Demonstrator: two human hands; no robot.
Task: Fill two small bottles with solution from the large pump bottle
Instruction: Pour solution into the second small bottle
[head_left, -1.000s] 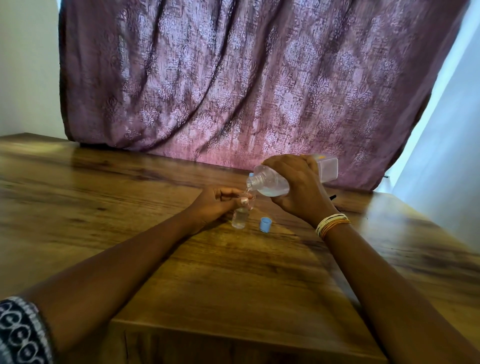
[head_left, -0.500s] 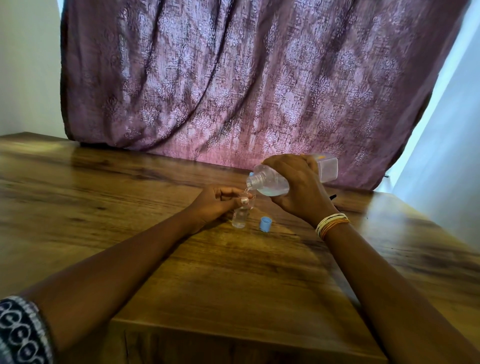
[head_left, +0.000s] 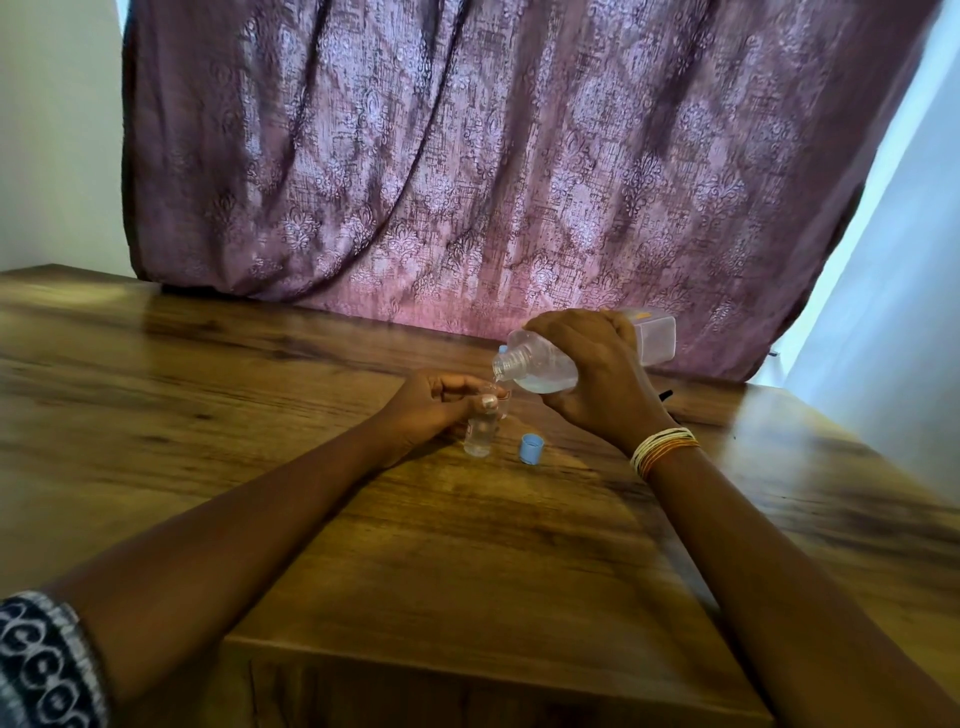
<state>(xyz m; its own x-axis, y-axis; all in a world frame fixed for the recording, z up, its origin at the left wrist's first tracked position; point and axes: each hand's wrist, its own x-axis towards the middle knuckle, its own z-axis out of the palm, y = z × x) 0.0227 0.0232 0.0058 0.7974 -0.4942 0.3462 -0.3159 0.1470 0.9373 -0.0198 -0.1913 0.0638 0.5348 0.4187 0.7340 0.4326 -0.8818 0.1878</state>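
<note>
A small clear bottle stands upright on the wooden table, uncapped, with my left hand gripping it near the top. My right hand holds the large clear bottle tipped on its side, pump removed, its threaded neck just over the small bottle's mouth. Clear liquid pools in the large bottle's lower side. A small blue cap lies on the table just right of the small bottle. A bit of blue shows behind the large bottle's neck; I cannot tell what it is.
A purple patterned curtain hangs along the table's far edge. A thin dark object lies on the table behind my right wrist. The table's front edge runs close below my forearms.
</note>
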